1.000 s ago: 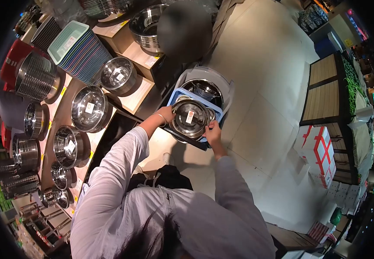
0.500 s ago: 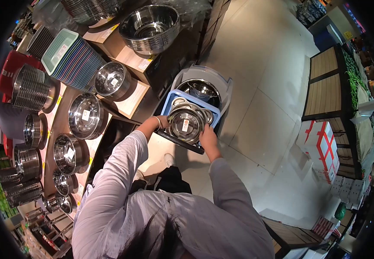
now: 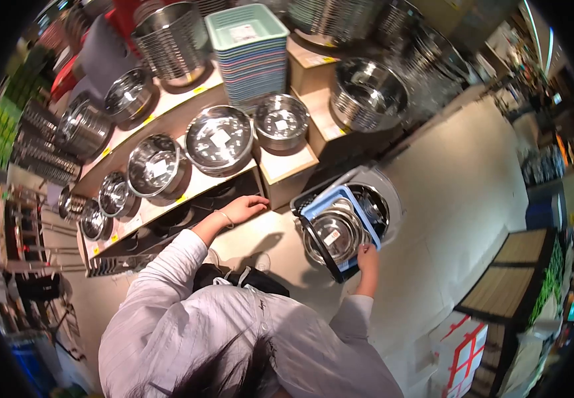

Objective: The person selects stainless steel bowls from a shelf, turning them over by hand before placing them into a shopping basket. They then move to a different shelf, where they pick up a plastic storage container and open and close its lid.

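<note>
Our grey basket (image 3: pixel 394 192) holds a blue tray (image 3: pixel 361 207) and, beside it, a large steel pan (image 3: pixel 378 211). In the tray sit shiny steel bowls (image 3: pixel 334 231), the top one with a white label, partly behind the basket's black handle (image 3: pixel 321 247). On the shelf, a wide basin (image 3: pixel 219 140) has a label inside (glare hides any finer detail).

Our right hand (image 3: pixel 367 264) has its fingertips together at the tray's edge; we cannot tell whether they clamp it or a bowl. Half a second ago both our hands were on the top bowl; now our left hand (image 3: pixel 250 208) is away from it, fingers extended and unloaded, near the shelf.
</note>
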### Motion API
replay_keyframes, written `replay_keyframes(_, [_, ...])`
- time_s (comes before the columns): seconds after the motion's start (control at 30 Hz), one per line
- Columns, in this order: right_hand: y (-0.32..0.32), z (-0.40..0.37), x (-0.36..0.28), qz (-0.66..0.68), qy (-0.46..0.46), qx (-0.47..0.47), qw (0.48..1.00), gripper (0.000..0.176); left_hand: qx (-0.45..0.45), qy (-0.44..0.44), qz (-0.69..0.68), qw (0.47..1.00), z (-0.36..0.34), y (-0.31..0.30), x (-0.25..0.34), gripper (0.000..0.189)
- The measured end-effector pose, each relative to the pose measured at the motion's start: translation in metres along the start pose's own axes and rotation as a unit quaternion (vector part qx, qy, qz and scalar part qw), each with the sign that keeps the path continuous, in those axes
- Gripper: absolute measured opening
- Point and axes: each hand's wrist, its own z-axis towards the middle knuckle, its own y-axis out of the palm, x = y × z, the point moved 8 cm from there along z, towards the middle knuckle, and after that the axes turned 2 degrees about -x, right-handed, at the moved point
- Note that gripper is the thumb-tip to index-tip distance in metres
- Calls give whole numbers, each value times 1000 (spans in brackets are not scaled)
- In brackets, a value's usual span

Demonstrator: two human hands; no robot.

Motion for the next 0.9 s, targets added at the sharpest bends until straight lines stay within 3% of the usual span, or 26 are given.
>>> replay_keyframes(0.07, [-42, 7, -90, -81, -57, 13, 995, 27, 44, -3, 10, 999, -36, -24, -13, 32])
replay_keyframes(0.27, [-60, -16, -315, -10, -284, 30, 958, 23, 187, 30, -27, 982, -138, -94, -19, 32])
replay_keyframes(0.3, [-42, -22, -342, 10, -331, 12, 943, 22, 207, 9, -83, 975, -158, -105, -16, 32])
replay_keyframes(0.33, [-26, -36, -371, 30, -375, -7, 927, 22, 247, 60, -143, 956, -173, -120, -19, 28])
replay_keyframes(0.47, [59, -110, -444, -1, -448, -159, 880, 22, 362, 54, -193, 910, -252, -191, -22, 28])
replay_keyframes(0.53, [92, -155, -465, 1, -501, -223, 836, 22, 426, 106, -224, 870, -289, -236, -29, 28])
replay_keyframes(0.6, [122, -187, -473, -46, -506, -297, 808, 21, 527, 164, -102, 828, -327, -290, -26, 29])
replay_keyframes(0.67, [138, -206, -480, -72, -518, -310, 794, 20, 570, 124, -91, 807, -359, -327, -8, 30])
replay_keyframes(0.7, [144, -211, -484, -69, -524, -308, 791, 20, 601, 65, 32, 796, -371, -351, 0, 34])
replay_keyframes(0.73, [147, -215, -488, -64, -517, -310, 795, 20, 638, 61, 186, 744, -386, -362, 31, 37])
replay_keyframes(0.8, [150, -221, -500, -57, -508, -300, 806, 20, 664, 50, 341, 664, -399, -381, 58, 38])
replay_keyframes(0.9, [154, -230, -516, -48, -475, -284, 832, 20, 612, 51, 442, 654, -387, -414, 57, 36])
